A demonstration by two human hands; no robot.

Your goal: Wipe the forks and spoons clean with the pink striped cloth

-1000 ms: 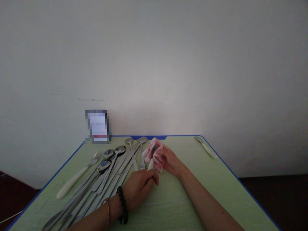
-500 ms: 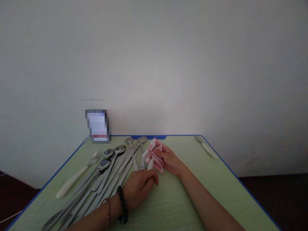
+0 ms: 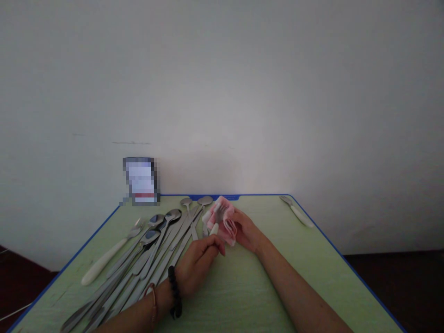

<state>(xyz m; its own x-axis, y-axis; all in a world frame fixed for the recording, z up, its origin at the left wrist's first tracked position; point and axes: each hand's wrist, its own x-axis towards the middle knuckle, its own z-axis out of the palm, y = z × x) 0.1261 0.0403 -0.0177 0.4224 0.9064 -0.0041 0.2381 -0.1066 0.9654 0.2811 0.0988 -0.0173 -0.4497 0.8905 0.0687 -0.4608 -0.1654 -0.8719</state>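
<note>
My left hand (image 3: pixel 203 256) is closed round the white handle of a fork (image 3: pixel 214 229). The fork's metal head lies against a pink and white cloth (image 3: pixel 229 226), its tines partly showing in the folds. From the right, my right hand (image 3: pixel 247 231) grips the cloth behind the fork head; most of its fingers are hidden by the cloth. Just left of my left hand spreads a pile of metal spoons (image 3: pixel 172 215) and other long-handled cutlery. A second white-handled fork (image 3: pixel 104 261) lies at the pile's left side.
Another white-handled fork (image 3: pixel 298 215) lies alone near the table's right edge. A blurred phone-like screen (image 3: pixel 141 180) stands at the back left. The pale green table (image 3: pixel 249 296) has a blue rim and meets a plain wall (image 3: pixel 222 92).
The cloth has opened out, so the fork's metal head now shows against it. My left hand has shifted slightly up and left with the handle.
</note>
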